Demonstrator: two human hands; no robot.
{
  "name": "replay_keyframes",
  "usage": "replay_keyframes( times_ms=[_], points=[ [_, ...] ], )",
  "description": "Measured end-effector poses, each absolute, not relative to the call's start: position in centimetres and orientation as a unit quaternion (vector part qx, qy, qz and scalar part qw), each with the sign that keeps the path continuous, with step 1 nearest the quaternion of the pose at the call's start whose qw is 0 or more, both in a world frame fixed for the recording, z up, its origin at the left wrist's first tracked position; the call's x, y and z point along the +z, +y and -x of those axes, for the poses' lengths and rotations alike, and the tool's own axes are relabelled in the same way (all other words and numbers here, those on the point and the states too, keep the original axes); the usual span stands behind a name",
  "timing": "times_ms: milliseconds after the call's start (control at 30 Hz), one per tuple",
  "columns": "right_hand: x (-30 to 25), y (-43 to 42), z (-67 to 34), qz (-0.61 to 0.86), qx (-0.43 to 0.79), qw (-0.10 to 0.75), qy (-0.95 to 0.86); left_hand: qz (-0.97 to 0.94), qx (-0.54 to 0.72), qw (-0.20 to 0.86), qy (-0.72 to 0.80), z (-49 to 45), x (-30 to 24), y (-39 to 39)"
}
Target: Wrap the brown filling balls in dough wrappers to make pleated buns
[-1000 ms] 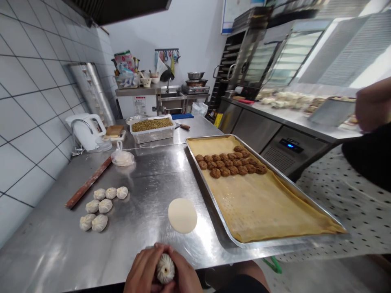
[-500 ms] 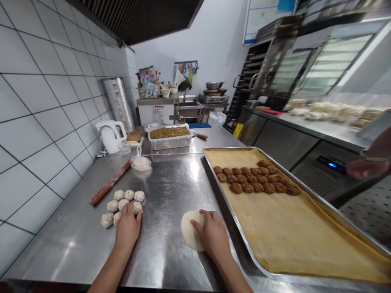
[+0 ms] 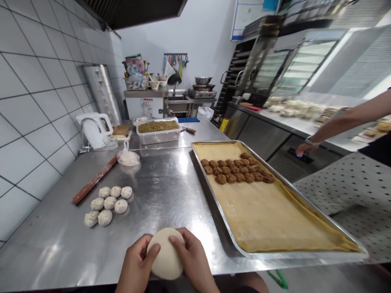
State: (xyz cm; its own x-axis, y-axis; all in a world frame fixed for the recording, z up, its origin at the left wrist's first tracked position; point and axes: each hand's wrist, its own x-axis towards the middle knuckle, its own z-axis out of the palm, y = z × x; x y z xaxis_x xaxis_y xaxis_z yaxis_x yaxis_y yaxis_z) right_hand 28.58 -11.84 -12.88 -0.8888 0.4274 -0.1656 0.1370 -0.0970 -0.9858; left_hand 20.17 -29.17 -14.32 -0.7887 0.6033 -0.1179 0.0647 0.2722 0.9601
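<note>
A flat, round dough wrapper (image 3: 166,257) is held up near the table's front edge, its pale face turned toward me. My left hand (image 3: 139,260) pinches it at the left rim, thumb in front and fingers behind. On the opposite rim, my right hand (image 3: 191,254) grips it the same way. Whatever lies behind the wrapper is hidden. Several small pleated dough balls (image 3: 110,202) sit grouped on the steel table (image 3: 159,195), up and left of my hands. Beyond them a floury wooden rolling pin (image 3: 94,180) lies at a slant.
To the right stands a large paper-lined tray (image 3: 275,224) with rows of brown filling balls (image 3: 240,169). Further back are a tub of greenish-brown crumbly filling (image 3: 159,132), a tied plastic bag (image 3: 128,158), a knife (image 3: 190,130) and a white kettle (image 3: 96,130). A co-worker's arm (image 3: 345,120) reaches in from the right.
My left hand has left the pleated dough balls and joined my right hand at the wrapper. The wrapper has come off the table toward me. The co-worker's hand now reaches the counter's front panel.
</note>
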Motion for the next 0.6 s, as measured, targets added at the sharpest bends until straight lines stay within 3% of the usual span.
replay_keyframes(
  times_ms=[100, 233, 400, 600],
  points=[
    [-14.4, -12.6, -29.3, 0.210, 0.784, 0.100, -0.575, -0.148, 0.578, 0.232, 0.769, -20.1, -14.7, -29.2],
    [-15.6, -13.4, -30.7, 0.202, 0.808, 0.140, -0.535, -0.216, 0.481, 0.019, 0.849, -20.1, -15.0, -29.6],
    [-16.9, -15.3, -32.7, 0.195, 0.811, 0.169, -0.525, -0.256, 0.490, 0.176, 0.814, -22.3, -14.5, -28.9],
    [-18.1, -17.1, -33.2, 0.209, 0.773, 0.206, -0.562, -0.256, 0.535, 0.225, 0.773, -22.8, -14.3, -28.7]
  ],
)
